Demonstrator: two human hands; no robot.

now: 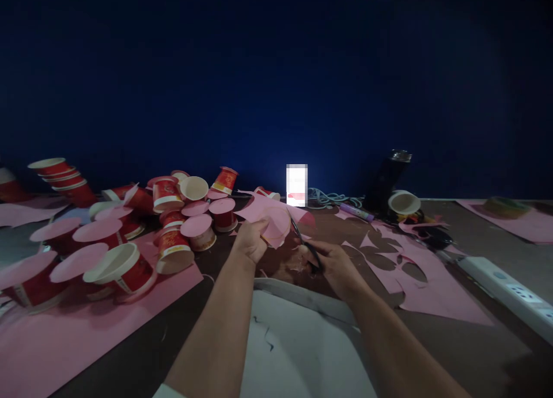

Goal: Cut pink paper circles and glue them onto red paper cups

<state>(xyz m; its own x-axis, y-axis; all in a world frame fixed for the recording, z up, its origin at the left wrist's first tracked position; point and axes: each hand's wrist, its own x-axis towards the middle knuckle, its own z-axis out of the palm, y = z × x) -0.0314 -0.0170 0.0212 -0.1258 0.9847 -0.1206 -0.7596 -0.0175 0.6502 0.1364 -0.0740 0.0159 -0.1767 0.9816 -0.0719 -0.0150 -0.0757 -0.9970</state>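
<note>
My left hand [252,241] pinches a piece of pink paper [272,208] in the middle of the view. A rounded outline shows on the paper near my fingers. My right hand [330,262] is closed round the dark handles of a pair of scissors [297,228], whose blades point up and left at the paper's right side. Beneath both hands lies a brown table [276,260] with small paper scraps on it.
Many red paper cups [168,193], several with pink discs, crowd the left over a pink sheet [99,334]. Rightward lie a cut pink sheet [440,291], a purple tube [356,212], a dark bottle [389,176] and a power strip [505,288]. A lit phone [296,182] stands behind.
</note>
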